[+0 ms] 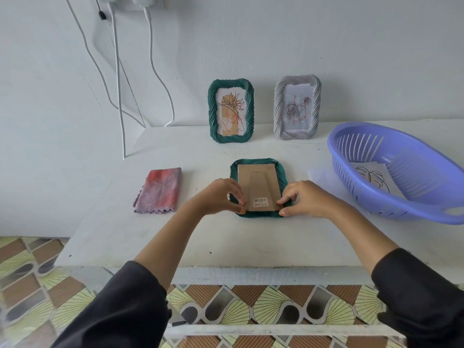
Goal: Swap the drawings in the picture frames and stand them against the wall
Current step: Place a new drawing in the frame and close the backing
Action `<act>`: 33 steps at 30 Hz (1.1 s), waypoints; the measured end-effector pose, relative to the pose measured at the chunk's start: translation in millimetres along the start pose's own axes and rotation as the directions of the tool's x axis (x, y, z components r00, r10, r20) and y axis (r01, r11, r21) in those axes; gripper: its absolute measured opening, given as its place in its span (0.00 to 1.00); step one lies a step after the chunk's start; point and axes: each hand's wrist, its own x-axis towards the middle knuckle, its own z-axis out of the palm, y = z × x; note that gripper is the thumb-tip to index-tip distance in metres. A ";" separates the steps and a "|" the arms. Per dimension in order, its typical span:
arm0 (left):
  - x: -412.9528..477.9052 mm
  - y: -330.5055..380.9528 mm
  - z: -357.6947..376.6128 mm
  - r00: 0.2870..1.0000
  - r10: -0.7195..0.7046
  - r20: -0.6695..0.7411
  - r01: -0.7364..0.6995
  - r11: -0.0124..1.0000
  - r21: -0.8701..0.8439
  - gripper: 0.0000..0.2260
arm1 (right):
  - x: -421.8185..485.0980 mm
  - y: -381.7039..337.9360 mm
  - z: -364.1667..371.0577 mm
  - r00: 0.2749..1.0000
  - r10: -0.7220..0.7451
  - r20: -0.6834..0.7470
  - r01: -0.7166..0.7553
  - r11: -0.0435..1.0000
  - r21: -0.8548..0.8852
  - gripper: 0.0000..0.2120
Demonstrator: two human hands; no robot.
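both left hand [221, 197] and right hand [305, 199] pinch the backing board [258, 182]; its barcode sticker [260, 201] is unreadable.

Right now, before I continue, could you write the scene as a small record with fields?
at wall: green frame and grey frame, both upright
on table: flat frame, also green, face down, brown backing up
left hand: pinches the backing's lower left corner
right hand: pinches its lower right corner
basket: right of the flat frame, holds a leaf drawing
cloth: folded, left of the flat frame
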 end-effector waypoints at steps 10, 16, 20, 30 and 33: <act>-10.7 6.3 2.2 0.993 0.119 -0.013 -0.110 0.949 0.295 0.10 | -6.5 -0.9 5.2 0.999 -0.031 -0.005 0.030 0.985 -0.170 0.13; -15.5 0.9 11.0 0.981 0.190 -0.041 -0.163 0.918 0.363 0.10 | -10.6 1.2 11.5 0.996 -0.068 -0.059 0.055 0.979 -0.195 0.13; -12.8 -0.3 11.3 0.979 0.195 -0.052 -0.165 0.923 0.347 0.11 | -11.5 1.6 14.3 0.991 -0.089 -0.098 0.069 0.980 -0.188 0.12; -3.3 -7.6 12.6 0.977 0.145 -0.153 -0.112 0.972 0.207 0.08 | -7.9 1.1 17.4 0.979 -0.102 -0.175 0.084 0.990 -0.110 0.06; -2.0 -9.7 13.1 0.979 0.124 -0.161 -0.101 0.985 0.142 0.07 | -7.4 2.9 18.1 0.981 -0.082 -0.176 0.072 0.995 -0.062 0.05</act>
